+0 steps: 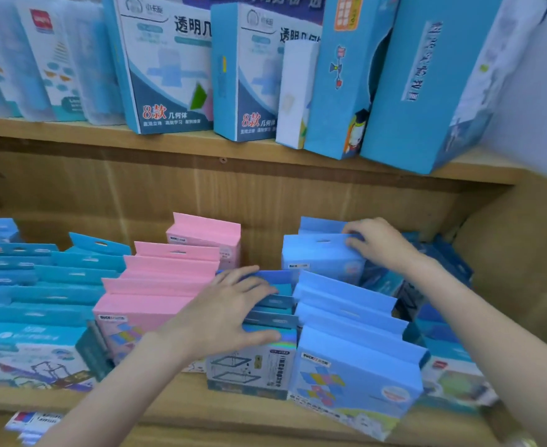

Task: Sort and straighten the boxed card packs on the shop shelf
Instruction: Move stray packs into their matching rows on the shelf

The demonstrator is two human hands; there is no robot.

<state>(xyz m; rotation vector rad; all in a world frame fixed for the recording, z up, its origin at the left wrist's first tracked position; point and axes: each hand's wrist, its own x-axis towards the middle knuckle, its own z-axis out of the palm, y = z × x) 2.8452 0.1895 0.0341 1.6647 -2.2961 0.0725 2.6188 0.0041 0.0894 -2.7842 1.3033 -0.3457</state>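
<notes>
Rows of boxed card packs stand on the lower wooden shelf (175, 404). A pink row (156, 285) runs front to back left of centre. A narrow row of white-and-teal packs (252, 362) sits in the middle, and my left hand (230, 314) rests on their top flaps with fingers spread. A light blue row (356, 356) stands to its right, leaning a little. At the back, my right hand (378, 243) grips the top flap of a light blue pack (320, 256), fingers curled over its edge.
Teal packs (40, 285) fill the left of the shelf. Darker blue packs (439, 333) lie jumbled at the right by the shelf's side wall. The upper shelf (201, 143) carries tall blue-and-white boxes (169, 69), some leaning. More packs (33, 424) show below.
</notes>
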